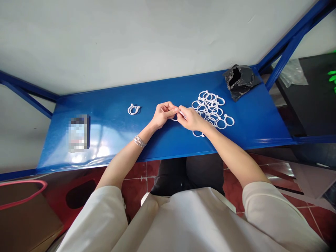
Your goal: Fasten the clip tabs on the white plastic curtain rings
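Above the blue table my two hands meet at the fingertips around a white ring, most of it covered by the fingers. My left hand pinches its left side with thumb and forefinger. From the right, my right hand grips the same ring, and a bit of white shows between its fingers. Close to the right hand lies a loose pile of white rings, each with a small knob; the hand hides part of it. Off to the left, a small stack of white rings rests by itself.
A crumpled black plastic bag lies at the back right of the blue table. A blurred-out phone-like object is at the left. Blue metal struts flank both ends, with a pale wall behind. A red stool stands below.
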`<state>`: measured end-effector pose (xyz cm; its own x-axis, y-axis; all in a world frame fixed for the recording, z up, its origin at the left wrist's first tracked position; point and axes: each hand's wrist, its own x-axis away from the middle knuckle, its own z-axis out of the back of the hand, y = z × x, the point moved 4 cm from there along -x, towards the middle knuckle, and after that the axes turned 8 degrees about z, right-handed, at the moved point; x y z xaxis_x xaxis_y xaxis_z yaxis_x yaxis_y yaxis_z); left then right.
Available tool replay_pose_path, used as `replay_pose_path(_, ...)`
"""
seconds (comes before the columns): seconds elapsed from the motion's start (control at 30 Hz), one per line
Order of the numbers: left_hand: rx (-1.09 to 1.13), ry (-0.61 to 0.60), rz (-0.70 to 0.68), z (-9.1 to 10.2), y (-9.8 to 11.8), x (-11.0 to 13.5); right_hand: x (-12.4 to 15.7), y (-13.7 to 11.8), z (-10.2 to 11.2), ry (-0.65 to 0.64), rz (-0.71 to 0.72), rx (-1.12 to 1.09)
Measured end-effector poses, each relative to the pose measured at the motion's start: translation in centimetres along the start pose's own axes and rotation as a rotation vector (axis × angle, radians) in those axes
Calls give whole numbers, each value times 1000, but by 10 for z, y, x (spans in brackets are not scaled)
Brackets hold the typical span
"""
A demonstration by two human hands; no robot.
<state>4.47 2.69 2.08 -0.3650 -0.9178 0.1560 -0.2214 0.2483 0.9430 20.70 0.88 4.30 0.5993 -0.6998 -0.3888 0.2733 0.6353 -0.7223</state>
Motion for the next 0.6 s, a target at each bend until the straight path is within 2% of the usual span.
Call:
replay_pose_path(0.3,56,-43,18,-14,9,0,1,-2,5,164,-5,37)
replay_pose_path(0.47,84,-58,-26,-1,8,3,3,11,11,212,-99,-60)
replay_pose_path(0.6,75,0,-18,10,-1,0,5,27,19,234,-178,-246)
